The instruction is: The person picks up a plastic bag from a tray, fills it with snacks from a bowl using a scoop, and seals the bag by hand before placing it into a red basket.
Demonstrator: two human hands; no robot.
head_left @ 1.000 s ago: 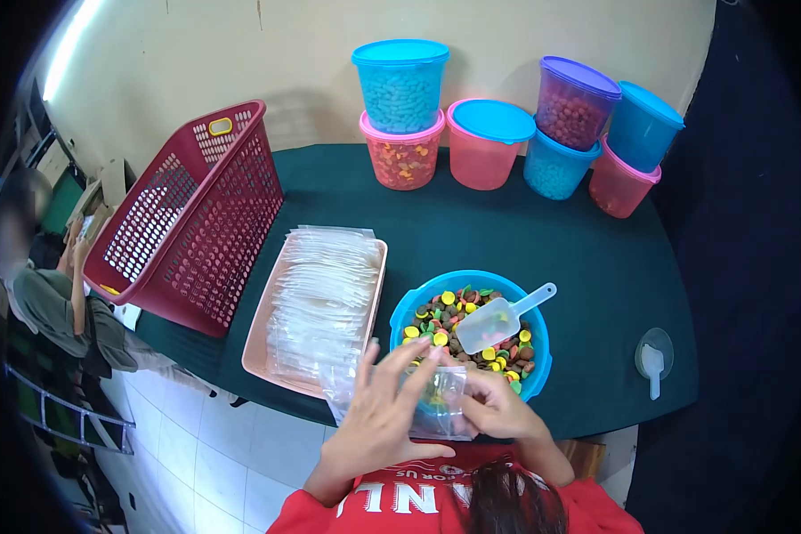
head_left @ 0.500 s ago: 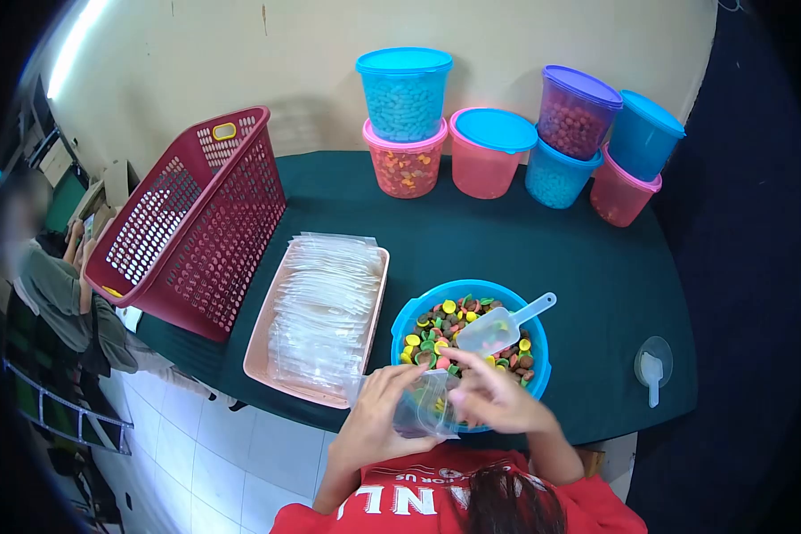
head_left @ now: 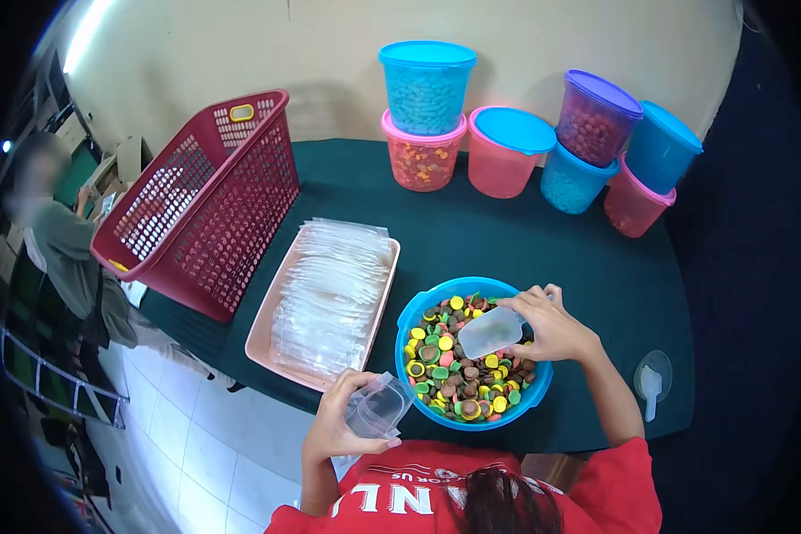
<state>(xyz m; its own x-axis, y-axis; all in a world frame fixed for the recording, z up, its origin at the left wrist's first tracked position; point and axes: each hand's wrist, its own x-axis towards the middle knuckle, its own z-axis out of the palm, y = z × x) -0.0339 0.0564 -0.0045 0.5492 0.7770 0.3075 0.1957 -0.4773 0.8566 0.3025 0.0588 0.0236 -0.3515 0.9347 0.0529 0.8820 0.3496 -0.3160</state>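
Note:
A clear plastic bag (head_left: pixel 378 408) is held by my left hand (head_left: pixel 340 425), its fingers and thumb around the sides, left of the blue basin (head_left: pixel 402 325). Brown, yellow, green and pink candies (head_left: pixel 454 378) fill the basin. My right hand (head_left: pixel 547 327) is closed on the handle of a translucent scoop (head_left: pixel 491 333), whose bowl rests over the candies. No candies can be made out in the bag. Beside the basin, a pink tray (head_left: pixel 260 336) holds a stack of clear bags (head_left: pixel 329 298).
A maroon basket (head_left: pixel 231 222) stands at the left. Stacked tubs line the back, including a blue one (head_left: pixel 425 89) and a purple-lidded one (head_left: pixel 594 116). A small white scoop (head_left: pixel 651 390) lies in a clear dish at the right. A person (head_left: pixel 71 249) stands beyond the basket.
My right hand has left the bag, moved up and right, and taken hold of the scoop. My left hand has shifted left with the bag, which is now opened out. The camera view has shifted slightly.

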